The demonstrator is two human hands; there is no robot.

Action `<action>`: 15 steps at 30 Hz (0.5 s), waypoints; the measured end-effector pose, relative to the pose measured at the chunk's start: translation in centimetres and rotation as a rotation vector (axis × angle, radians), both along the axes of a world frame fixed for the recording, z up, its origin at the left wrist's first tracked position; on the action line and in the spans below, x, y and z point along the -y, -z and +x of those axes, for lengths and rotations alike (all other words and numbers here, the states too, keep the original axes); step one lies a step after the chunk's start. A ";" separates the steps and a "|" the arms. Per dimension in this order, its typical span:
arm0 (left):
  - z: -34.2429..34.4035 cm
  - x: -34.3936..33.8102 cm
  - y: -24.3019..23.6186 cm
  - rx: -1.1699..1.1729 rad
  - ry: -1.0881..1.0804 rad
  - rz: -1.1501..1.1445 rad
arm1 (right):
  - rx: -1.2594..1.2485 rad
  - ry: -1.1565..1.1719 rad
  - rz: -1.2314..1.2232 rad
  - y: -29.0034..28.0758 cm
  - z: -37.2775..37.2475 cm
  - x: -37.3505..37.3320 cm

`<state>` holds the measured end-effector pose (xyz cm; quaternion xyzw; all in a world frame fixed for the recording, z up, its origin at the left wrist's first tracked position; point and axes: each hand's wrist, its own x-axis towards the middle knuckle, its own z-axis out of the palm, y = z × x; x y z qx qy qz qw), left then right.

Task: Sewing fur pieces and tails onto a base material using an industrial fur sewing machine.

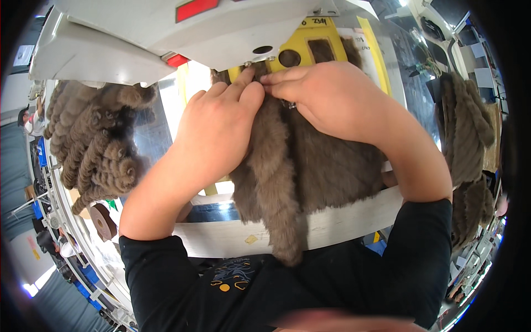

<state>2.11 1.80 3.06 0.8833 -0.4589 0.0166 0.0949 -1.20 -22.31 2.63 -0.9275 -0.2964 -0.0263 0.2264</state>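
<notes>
A brown fur piece [332, 171] lies beneath the white sewing machine head [138, 33], and a long narrow fur strip [274, 182] runs down over the work table's front edge. My left hand [224, 122] presses the strip's upper end with bent fingers, one fingertip close to the small metal parts under the head. My right hand [326, 94] is closed on fur just right of that point, its fingers pressed together beside the left fingertips. A yellow plate [293, 39] with cut-out openings sits behind both hands. What lies under my fingers is partly hidden.
Several curly fur strips [97, 144] are piled at the left, beside a brown roll [102, 221]. More fur pieces [464, 133] hang at the right. A co-worker [33, 119] is small at the far left. The pale front table edge [348, 216] crosses before me.
</notes>
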 end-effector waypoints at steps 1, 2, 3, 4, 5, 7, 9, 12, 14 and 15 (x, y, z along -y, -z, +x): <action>0.0 0.0 -0.1 -0.006 0.002 0.009 | -0.024 -0.009 0.001 -0.2 -0.1 0.0; -0.1 0.0 -0.1 -0.011 0.004 0.018 | -0.048 -0.018 0.002 -0.3 -0.2 0.1; -0.2 0.0 -0.3 -0.010 0.005 0.020 | -0.047 -0.017 0.003 -0.4 -0.3 0.0; -0.3 0.0 -0.4 -0.017 0.011 0.016 | -0.044 -0.022 -0.004 -0.4 -0.4 0.0; -0.4 0.0 -0.5 -0.024 0.017 0.012 | -0.042 -0.028 -0.012 -0.5 -0.4 0.0; -0.5 -0.1 -0.7 -0.027 0.021 0.022 | -0.049 -0.037 0.001 -0.4 -0.6 0.0; -0.5 0.0 -0.8 -0.031 0.031 0.030 | -0.056 -0.040 0.013 -0.5 -0.8 0.0; -0.6 0.3 -0.7 -0.038 0.052 0.012 | -0.041 -0.011 0.030 -0.9 -1.1 0.1; -0.5 0.6 -0.6 -0.059 0.069 -0.017 | -0.058 0.002 0.001 -1.2 -1.1 0.3; -0.5 0.6 -0.6 -0.059 0.067 -0.016 | -0.058 0.000 0.002 -1.2 -1.1 0.3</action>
